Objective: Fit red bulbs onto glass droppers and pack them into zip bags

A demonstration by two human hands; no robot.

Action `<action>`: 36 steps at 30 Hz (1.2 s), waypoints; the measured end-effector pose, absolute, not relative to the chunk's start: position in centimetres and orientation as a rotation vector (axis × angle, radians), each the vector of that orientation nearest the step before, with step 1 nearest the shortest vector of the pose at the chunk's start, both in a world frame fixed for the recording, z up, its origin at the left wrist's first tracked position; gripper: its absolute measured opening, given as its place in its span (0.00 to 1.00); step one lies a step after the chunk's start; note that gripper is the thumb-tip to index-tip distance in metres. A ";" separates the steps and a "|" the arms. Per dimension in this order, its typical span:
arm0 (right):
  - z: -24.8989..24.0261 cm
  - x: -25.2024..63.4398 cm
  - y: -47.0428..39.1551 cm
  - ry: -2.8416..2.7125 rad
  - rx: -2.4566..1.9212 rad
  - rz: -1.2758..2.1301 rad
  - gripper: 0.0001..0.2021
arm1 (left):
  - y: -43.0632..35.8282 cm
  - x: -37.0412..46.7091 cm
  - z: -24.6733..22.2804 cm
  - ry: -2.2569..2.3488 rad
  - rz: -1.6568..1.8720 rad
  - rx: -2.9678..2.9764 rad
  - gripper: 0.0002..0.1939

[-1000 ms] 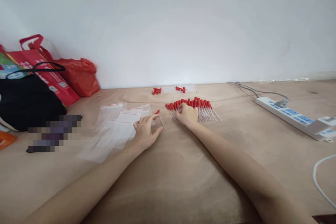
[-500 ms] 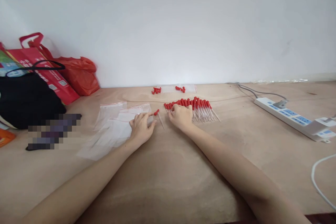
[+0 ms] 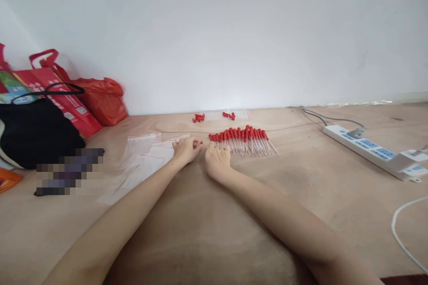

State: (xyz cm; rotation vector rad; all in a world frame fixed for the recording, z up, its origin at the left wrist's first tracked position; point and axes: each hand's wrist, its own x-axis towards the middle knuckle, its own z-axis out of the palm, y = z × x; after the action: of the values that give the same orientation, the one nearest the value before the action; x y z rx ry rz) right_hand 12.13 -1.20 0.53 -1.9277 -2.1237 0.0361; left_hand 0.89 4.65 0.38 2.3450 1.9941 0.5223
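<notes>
On the wooden table (image 3: 207, 227), a row of red-capped clear droppers (image 3: 239, 140) lies side by side. My left hand (image 3: 185, 149) is closed beside the row, with a red dropper cap (image 3: 201, 143) showing at its fingertips; the rest of that dropper is hidden. My right hand (image 3: 218, 156) lies at the near left end of the row, fingers bent together, and what they hold, if anything, is hidden. Clear zip bags (image 3: 140, 164) with red seal lines are spread under and left of my left hand.
Loose red caps (image 3: 199, 118) and a clear bag (image 3: 214, 115) lie near the wall. A white power strip (image 3: 371, 149) with grey cable is at the right, a white cable (image 3: 396, 227) nearer. Red bags (image 3: 103, 98) and a black bag (image 3: 40, 129) stand at the left.
My right hand has moved left and slightly nearer, uncovering the row's middle. My left hand has shifted a little right, its fingers closing at the single dropper. The view has shifted slightly.
</notes>
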 end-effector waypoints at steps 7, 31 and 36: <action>0.1 15.7 -4.2 -2.187 -1.791 -0.061 0.18 | 3.1 1.8 0.6 1.987 0.536 2.424 0.12; -2.3 22.4 -6.0 -2.208 -1.092 -0.232 0.10 | -3.9 2.0 -0.9 1.151 0.951 2.703 0.07; -2.3 22.3 -5.9 -2.212 -1.053 -0.162 0.11 | -4.1 2.1 -0.7 1.118 0.969 2.676 0.10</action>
State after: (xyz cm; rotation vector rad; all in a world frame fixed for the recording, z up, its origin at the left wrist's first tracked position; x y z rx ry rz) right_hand 22.31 -5.93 -2.35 -1.0528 -2.2116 -0.1623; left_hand 2.07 -4.07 -0.74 2.6755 1.1182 0.9690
